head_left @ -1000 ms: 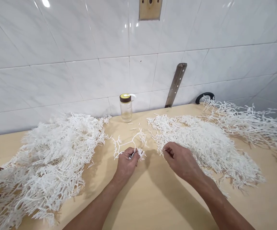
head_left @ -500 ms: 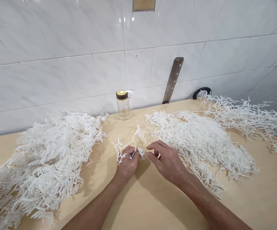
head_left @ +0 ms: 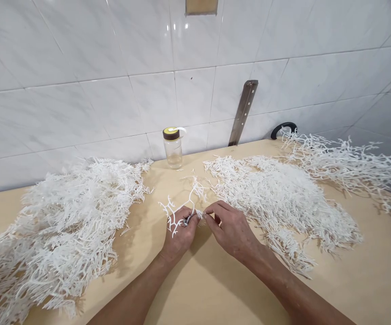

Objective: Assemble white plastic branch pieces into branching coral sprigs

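My left hand is closed around a white branched plastic sprig, whose thin forked twigs stick out to the left and upward. A small grey object shows between thumb and fingers; its kind is unclear. By the left thumb tip lies a small bunch of short white tips. My right hand pinches with thumb and forefinger at the right end of this bunch, and the fingertips of both hands nearly meet just above the table.
Large heaps of white plastic twigs lie on the left and right of the wooden table. Longer branches stand at the back right. A clear bottle and a metal strip are near the tiled wall.
My right hand has moved slightly left, and its thumb and forefinger have closed at the bunch of white tips. The sprig in my left hand has tilted slightly downward.
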A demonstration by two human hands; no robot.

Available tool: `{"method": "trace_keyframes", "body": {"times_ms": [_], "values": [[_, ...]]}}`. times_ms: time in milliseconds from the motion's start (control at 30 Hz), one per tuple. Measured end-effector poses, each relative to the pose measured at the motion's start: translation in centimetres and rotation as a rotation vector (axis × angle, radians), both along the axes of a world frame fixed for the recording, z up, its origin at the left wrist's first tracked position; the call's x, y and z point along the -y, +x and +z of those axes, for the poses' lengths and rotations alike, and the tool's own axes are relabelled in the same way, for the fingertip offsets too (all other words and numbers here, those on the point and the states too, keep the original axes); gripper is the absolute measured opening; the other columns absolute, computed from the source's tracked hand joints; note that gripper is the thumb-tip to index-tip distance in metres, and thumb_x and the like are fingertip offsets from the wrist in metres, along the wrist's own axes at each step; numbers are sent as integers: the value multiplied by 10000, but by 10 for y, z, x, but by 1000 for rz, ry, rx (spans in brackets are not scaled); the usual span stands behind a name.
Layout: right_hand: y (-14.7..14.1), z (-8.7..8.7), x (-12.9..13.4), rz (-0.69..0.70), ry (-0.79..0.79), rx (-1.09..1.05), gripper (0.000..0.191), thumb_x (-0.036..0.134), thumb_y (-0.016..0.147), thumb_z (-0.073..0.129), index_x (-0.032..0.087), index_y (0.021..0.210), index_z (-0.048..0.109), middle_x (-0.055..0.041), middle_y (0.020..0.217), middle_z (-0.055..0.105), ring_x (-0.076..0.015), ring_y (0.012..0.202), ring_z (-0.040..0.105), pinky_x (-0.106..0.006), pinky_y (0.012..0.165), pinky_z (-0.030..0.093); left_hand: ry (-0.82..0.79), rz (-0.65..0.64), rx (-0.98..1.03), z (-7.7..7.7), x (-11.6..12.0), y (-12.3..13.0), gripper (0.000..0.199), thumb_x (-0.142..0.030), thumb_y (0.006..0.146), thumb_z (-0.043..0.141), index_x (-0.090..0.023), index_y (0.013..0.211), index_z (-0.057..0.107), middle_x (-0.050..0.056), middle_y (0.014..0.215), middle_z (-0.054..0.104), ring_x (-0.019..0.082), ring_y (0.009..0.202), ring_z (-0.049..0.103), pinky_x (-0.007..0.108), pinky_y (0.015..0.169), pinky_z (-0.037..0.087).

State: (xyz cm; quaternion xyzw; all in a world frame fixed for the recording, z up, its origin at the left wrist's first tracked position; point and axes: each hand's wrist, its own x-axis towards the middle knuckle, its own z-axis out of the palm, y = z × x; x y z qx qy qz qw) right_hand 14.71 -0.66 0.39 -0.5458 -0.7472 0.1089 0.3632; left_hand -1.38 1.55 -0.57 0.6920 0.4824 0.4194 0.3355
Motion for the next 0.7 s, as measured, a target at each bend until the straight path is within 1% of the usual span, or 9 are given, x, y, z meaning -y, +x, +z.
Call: {"method": "trace_keyframes", "body": {"times_ms": [200,300,433,533,633,700], "values": [[1,2,-1,-32,-101,42,142,181,916,490,191,830,602,-26,795,646,-146,636,585,-286,626,427,15,-47,28,-2,-1,0,218,-241,857,528,-210,653,599,-1,664,583,149,669,541,258,652,420],[2,3,-2,-34,-118,50,161,179,910,474,196,788,577,-26,751,630,-155,642,571,-287,624,413,28,-67,35,-1,-1,-1,217,-232,860,516,-209,668,614,13,689,602,160,695,556,268,675,435],[2,3,-2,-53,-126,25,135,143,848,494,204,731,521,-2,683,593,-144,596,524,-276,591,389,47,-50,10,-1,0,-1,195,-211,856,515,-205,696,626,17,712,606,164,714,564,276,700,442],[1,4,-2,-54,-170,-31,130,150,818,505,207,701,510,6,651,582,-141,576,512,-268,560,385,51,-68,12,1,2,-1,211,-203,864,507,-209,686,620,10,699,598,158,697,559,269,684,435],[-2,4,-2,-89,-279,-153,109,191,808,520,208,701,530,9,629,593,-143,550,536,-259,518,402,29,-70,38,2,2,-1,229,-228,875,507,-208,681,627,12,701,603,158,688,559,269,667,427],[-3,5,-3,-118,-324,-240,82,214,800,530,206,719,543,6,646,606,-142,532,563,-255,494,421,5,-56,58,1,1,-1,226,-249,871,515,-203,693,646,20,719,608,162,700,562,271,664,426]]}}
